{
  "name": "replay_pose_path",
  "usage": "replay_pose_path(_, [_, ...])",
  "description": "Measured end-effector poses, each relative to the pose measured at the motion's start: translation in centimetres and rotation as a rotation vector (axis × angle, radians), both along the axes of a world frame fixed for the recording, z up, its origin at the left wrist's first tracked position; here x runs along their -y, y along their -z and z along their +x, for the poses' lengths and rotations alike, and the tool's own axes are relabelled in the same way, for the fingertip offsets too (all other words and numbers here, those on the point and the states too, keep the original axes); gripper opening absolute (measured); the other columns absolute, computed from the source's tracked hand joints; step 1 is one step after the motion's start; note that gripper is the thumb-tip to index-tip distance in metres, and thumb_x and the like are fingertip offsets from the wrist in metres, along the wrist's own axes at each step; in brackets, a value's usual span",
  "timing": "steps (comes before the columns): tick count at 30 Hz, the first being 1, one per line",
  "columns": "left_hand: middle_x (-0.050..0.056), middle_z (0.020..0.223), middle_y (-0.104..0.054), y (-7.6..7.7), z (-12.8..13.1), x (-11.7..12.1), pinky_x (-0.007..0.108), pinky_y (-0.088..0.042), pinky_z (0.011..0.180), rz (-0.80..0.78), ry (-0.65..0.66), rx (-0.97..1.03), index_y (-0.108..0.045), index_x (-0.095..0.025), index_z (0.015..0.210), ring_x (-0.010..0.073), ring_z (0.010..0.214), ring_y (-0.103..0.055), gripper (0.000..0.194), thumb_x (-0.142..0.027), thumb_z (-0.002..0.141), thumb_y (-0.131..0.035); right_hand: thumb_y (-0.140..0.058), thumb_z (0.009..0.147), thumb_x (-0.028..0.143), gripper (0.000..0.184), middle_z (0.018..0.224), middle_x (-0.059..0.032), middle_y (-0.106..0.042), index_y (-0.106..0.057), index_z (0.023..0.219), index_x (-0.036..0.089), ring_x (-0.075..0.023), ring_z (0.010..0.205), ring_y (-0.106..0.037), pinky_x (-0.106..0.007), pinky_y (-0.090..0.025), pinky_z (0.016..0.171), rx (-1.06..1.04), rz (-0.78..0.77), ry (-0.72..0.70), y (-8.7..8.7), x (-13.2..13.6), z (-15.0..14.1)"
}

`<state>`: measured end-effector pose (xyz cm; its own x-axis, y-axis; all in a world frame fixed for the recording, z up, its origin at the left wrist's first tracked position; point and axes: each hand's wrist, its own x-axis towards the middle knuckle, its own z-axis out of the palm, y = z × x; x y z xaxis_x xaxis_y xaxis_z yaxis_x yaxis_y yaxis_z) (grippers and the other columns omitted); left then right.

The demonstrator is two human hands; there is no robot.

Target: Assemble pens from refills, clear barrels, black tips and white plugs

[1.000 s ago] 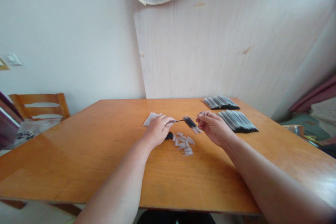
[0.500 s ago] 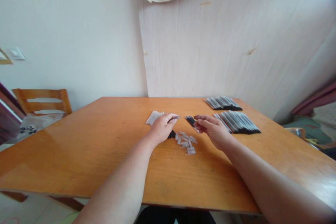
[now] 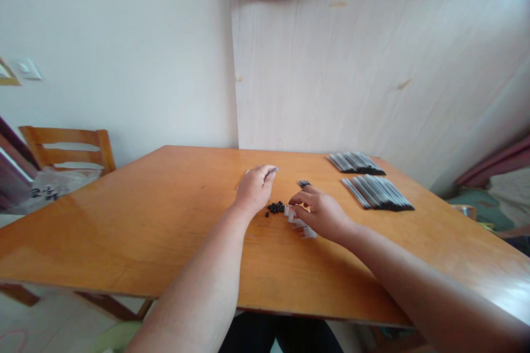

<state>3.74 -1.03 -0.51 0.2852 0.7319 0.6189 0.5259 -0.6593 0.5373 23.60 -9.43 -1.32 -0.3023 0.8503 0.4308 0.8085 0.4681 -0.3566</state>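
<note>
My left hand [image 3: 253,188] is closed above the table, its thumb and forefinger pinched on a thin pen-like piece [image 3: 274,170]; most of that piece is hidden in the palm. To its right, my right hand [image 3: 321,210] hovers over a small heap of clear plastic caps [image 3: 307,232]. Its fingers are curved and apart, and nothing shows between them. Small black plugs [image 3: 276,208] lie in a cluster between the two hands. Just behind the right hand, the ends of dark thin rods [image 3: 304,183] show. White tubes behind the left hand are mostly covered.
Two rows of clear tubes with black ends, one near [image 3: 379,193] and one far [image 3: 356,163], lie on the right of the wooden table [image 3: 144,226]. A chair [image 3: 68,146] with a plastic bag [image 3: 62,187] stands at the left. A wall rises behind the table.
My right hand has come down and toward me from beside the dark rods to the clear caps. The left hand still pinches its thin piece. The view has shifted slightly.
</note>
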Motion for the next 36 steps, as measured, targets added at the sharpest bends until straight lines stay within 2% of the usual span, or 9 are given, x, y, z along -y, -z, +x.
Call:
replay_pose_path(6, [0.006,0.112,-0.070,-0.2,0.0,0.1,0.035,-0.049,0.094,0.004,-0.005,-0.002,-0.066,-0.023,0.112,0.0195,0.104,-0.063,0.027,-0.026,0.092,-0.047,-0.050,0.091,0.022,0.026,0.093,-0.0082,-0.062,-0.073,0.103,0.024,-0.0204,0.089,-0.052,-0.032,-0.038,0.077,0.383,0.080,-0.127,-2.1,0.5,-3.6])
replay_pose_path(11, [0.006,0.110,-0.070,-0.2,0.0,0.1,0.034,-0.049,0.094,0.008,-0.012,-0.010,-0.065,-0.022,0.111,0.0197,0.103,-0.062,0.027,-0.025,0.092,-0.046,-0.049,0.092,0.023,0.026,0.094,-0.0095,-0.064,-0.075,0.096,0.025,-0.0229,0.089,-0.050,-0.033,-0.035,0.072,0.574,0.081,-0.176,-2.6,-0.5,-5.4])
replay_pose_path(16, [0.006,0.112,-0.069,-0.2,-0.1,0.1,0.033,-0.048,0.095,0.025,-0.018,-0.014,-0.065,-0.022,0.111,0.0193,0.105,-0.062,0.027,-0.024,0.092,-0.047,-0.050,0.092,0.023,0.025,0.095,-0.0113,-0.067,-0.075,0.089,0.021,-0.0266,0.095,-0.051,-0.035,-0.036,0.072,0.659,0.069,-0.224,-2.0,-1.4,-6.2])
replay_pose_path(21, [0.006,0.111,-0.069,0.0,0.0,-0.1,0.033,-0.048,0.095,0.026,-0.013,0.011,-0.065,-0.022,0.111,0.0192,0.104,-0.062,0.026,-0.023,0.092,-0.047,-0.051,0.090,0.020,0.021,0.099,-0.0123,-0.068,-0.072,0.088,0.017,-0.0255,0.096,-0.053,-0.033,-0.038,0.071,0.606,0.073,-0.216,-1.4,-1.5,-6.5])
replay_pose_path(24, [0.006,0.112,-0.070,0.0,0.0,-0.2,0.033,-0.048,0.095,0.012,-0.016,0.038,-0.066,-0.022,0.110,0.0188,0.105,-0.062,0.026,-0.023,0.091,-0.048,-0.052,0.090,0.021,0.018,0.093,-0.0104,-0.068,-0.069,0.091,0.017,-0.0229,0.090,-0.055,-0.032,-0.038,0.072,0.453,0.073,-0.180,-1.4,-1.2,-5.9])
replay_pose_path(26, [0.005,0.112,-0.070,0.0,0.0,-0.1,0.033,-0.048,0.095,-0.010,-0.005,0.051,-0.066,-0.022,0.110,0.0189,0.105,-0.063,0.026,-0.024,0.092,-0.048,-0.054,0.089,0.023,0.015,0.086,-0.0079,-0.068,-0.068,0.090,0.018,-0.0205,0.084,-0.056,-0.031,-0.039,0.073,0.268,0.051,-0.121,-1.6,-1.1,-5.0])
replay_pose_path(31, [0.005,0.108,-0.071,-0.1,0.4,0.2,0.033,-0.049,0.092,-0.056,0.064,0.087,-0.066,-0.022,0.108,0.0186,0.103,-0.064,0.025,-0.026,0.092,-0.049,-0.058,0.084,0.031,0.013,0.076,-0.0024,-0.067,-0.064,0.083,0.020,-0.0148,0.067,-0.056,-0.028,-0.039,0.062,-0.447,-0.135,0.085,-1.4,-1.2,-2.0])
replay_pose_path(34, [0.005,0.110,-0.071,0.1,0.9,0.4,0.033,-0.049,0.094,-0.094,0.139,0.097,-0.067,-0.021,0.108,0.0176,0.103,-0.064,0.024,-0.027,0.091,-0.050,-0.061,0.080,0.034,0.018,0.085,-0.0045,-0.071,-0.064,0.089,0.019,-0.0136,0.066,-0.055,-0.027,-0.040,0.061,-0.828,-0.224,0.078,-1.1,-1.3,-0.5])
replay_pose_path(36, [0.005,0.111,-0.071,0.2,1.3,0.7,0.033,-0.049,0.095,-0.127,0.192,0.093,-0.067,-0.021,0.109,0.0173,0.104,-0.064,0.024,-0.027,0.091,-0.051,-0.063,0.079,0.036,0.022,0.089,-0.0063,-0.071,-0.064,0.092,0.018,-0.0131,0.066,-0.054,-0.028,-0.041,0.062,-0.962,-0.238,0.046,-0.9,-1.3,0.2])
